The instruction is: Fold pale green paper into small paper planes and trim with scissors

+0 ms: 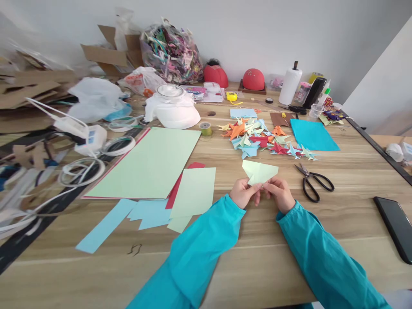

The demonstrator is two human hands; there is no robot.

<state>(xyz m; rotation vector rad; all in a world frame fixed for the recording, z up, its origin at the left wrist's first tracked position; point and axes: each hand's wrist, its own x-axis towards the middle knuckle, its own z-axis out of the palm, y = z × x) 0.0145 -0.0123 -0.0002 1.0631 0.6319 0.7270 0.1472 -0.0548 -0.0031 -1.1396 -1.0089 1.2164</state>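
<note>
Both hands meet over the wooden table (264, 253) and pinch one folded piece of pale green paper (259, 171). My left hand (243, 192) grips its lower left corner with closed fingers. My right hand (280, 193) holds the lower right edge, fingers curled. The paper's folded flap points up and away from me. Both arms wear teal sleeves.
Black scissors (313, 182) lie just right of my hands. A pile of folded coloured paper shapes (260, 138) sits beyond. Large green sheets (151, 165) and blue strips (106, 225) lie left. A teal sheet (313, 135), a phone (395, 225) and clutter line the edges.
</note>
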